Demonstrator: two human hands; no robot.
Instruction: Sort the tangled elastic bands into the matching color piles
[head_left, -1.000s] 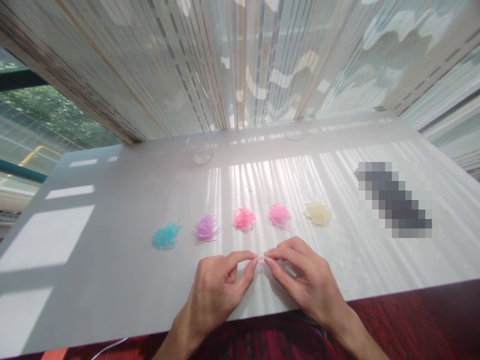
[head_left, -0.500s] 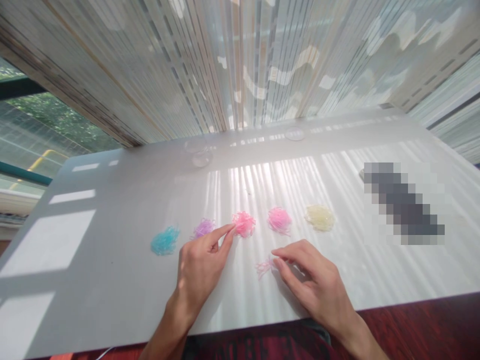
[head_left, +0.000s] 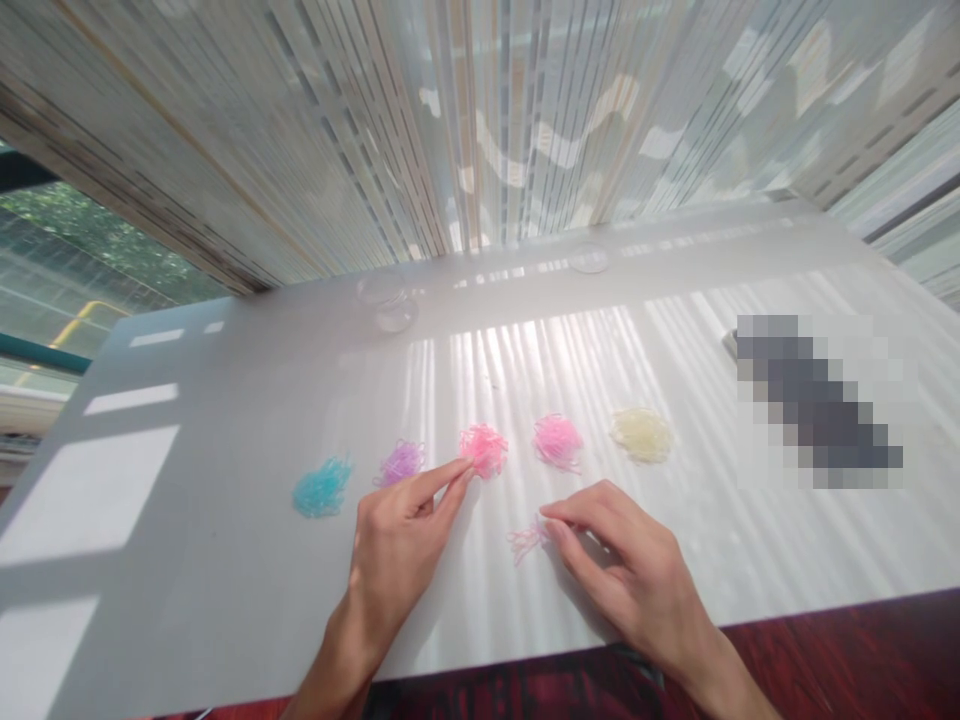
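Short thin plastic-looking strands lie in small piles on the white table (head_left: 225, 580). My left hand (head_left: 401, 535) is closed in a pinch, its fingertips at the lower edge of the coral-pink pile (head_left: 484, 450); what they hold is too small to make out. My right hand (head_left: 626, 560) has thumb and index finger brought together at the right edge of a small loose pile of pink and lilac strands (head_left: 527, 541). Its fingertips hide part of that pile, and I cannot make out what is between them.
In the same row lie a blue pile (head_left: 322, 487), a purple pile (head_left: 402, 461), a pink pile (head_left: 557, 441) and a pale yellow pile (head_left: 642, 434). Clear round containers (head_left: 395, 312) and a clear disc (head_left: 589, 258) stand near the curtain (head_left: 420, 130). A blurred dark object (head_left: 821, 390) lies right.
My right thumb and index finger have drawn slightly closer together at the small pile. My left hand stays pinched at the coral-pink pile. The view has shifted slightly.
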